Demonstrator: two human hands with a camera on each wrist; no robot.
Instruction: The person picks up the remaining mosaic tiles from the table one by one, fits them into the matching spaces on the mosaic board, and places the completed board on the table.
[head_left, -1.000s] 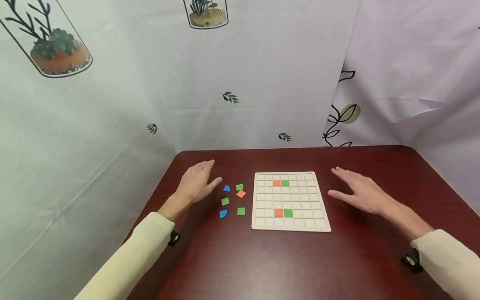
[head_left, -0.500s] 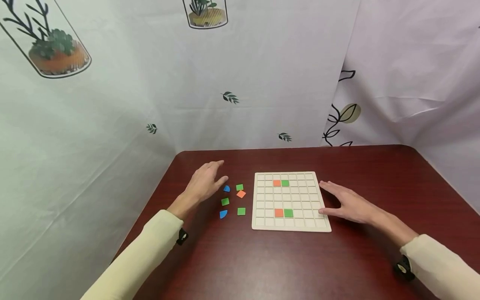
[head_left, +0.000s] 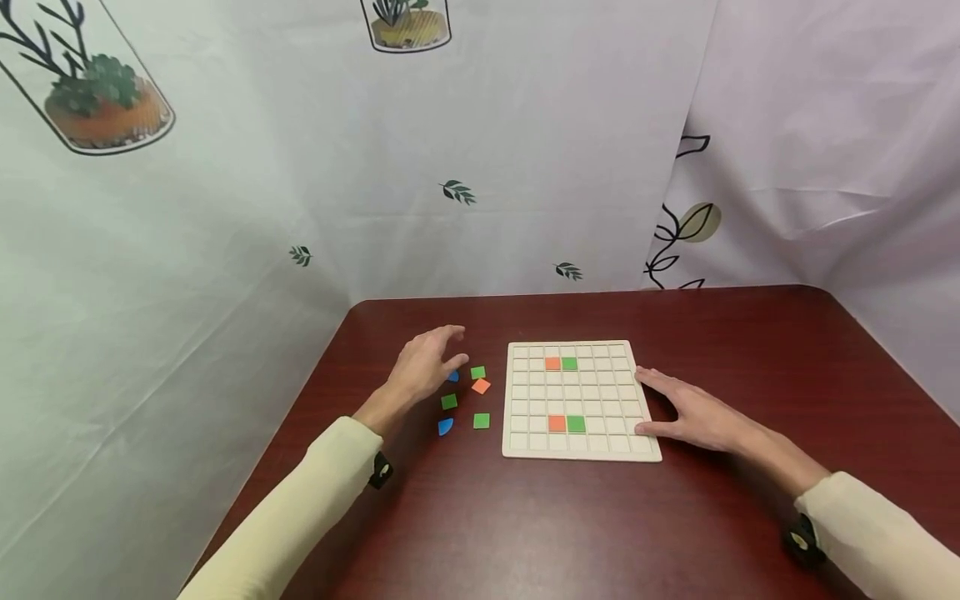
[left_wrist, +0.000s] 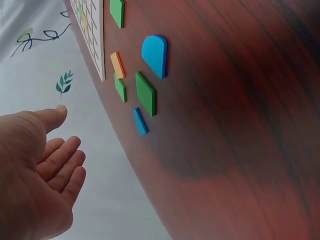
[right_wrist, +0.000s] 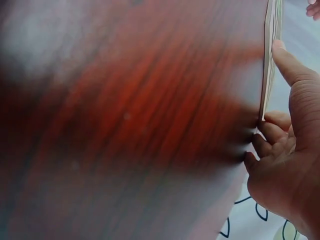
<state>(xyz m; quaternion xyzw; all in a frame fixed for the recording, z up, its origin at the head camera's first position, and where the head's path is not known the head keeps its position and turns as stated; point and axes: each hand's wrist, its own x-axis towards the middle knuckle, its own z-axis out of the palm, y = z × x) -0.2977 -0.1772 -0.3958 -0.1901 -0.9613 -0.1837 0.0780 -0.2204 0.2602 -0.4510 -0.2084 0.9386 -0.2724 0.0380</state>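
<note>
A seemingly wooden table (head_left: 585, 525) bears a board (head_left: 573, 393) and tiles (head_left: 482, 421).

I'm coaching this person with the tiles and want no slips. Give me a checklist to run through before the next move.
1. Left hand free: ok, it holds nothing.
2. Board flat on the table: ok.
3. Right hand touching the board: ok, at its right edge; firmness cannot be judged.
4. Four board tiles each in their own square: ok.
5. Far blue tile uncovered in the head view: not ok, the left hand partly hides it.
6. Loose orange tile apart from the far green tile: cannot tell, they lie very close.
</note>
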